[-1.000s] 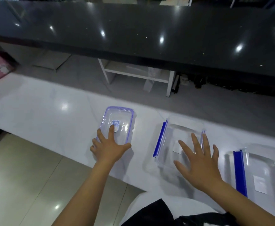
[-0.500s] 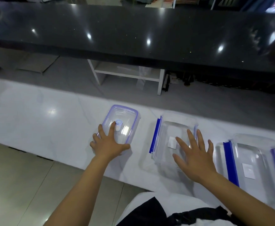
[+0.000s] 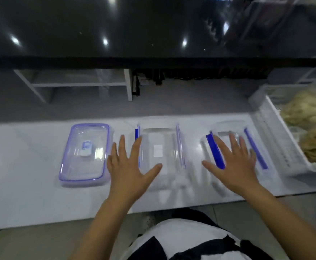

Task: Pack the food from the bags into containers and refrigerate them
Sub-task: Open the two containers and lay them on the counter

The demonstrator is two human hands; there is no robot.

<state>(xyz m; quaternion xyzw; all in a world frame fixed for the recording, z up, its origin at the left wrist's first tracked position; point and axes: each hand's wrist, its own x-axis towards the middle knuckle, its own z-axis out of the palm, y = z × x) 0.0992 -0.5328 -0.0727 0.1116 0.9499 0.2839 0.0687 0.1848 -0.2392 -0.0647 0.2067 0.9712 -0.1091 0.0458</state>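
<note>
Three clear containers are being shown in a row on the white counter (image 3: pixel 22 184): the left container (image 3: pixel 85 154), with a pale violet lid seated on it, the middle container (image 3: pixel 160 152) and the right container (image 3: pixel 234 147), each edged by blue clips along its long sides. The left hand (image 3: pixel 130 171) is being held flat over the near left edge of the middle container, fingers spread and pinching nothing; the right hand (image 3: pixel 232 164) is being held likewise over the right container, fingers splayed, empty. Whether the palms are being pressed down or only hovered cannot be told through the blur. The food (image 3: pixel 307 126), pale and bagged, is being kept in a white basket (image 3: pixel 277 139) at the far right, well apart from both hands. The containers are being judged rigid, smooth and probably slippery; a hold on the short ends or under the rim is being favoured, while the hinged clips are being judged poor places to grip, since they would likely swing
</note>
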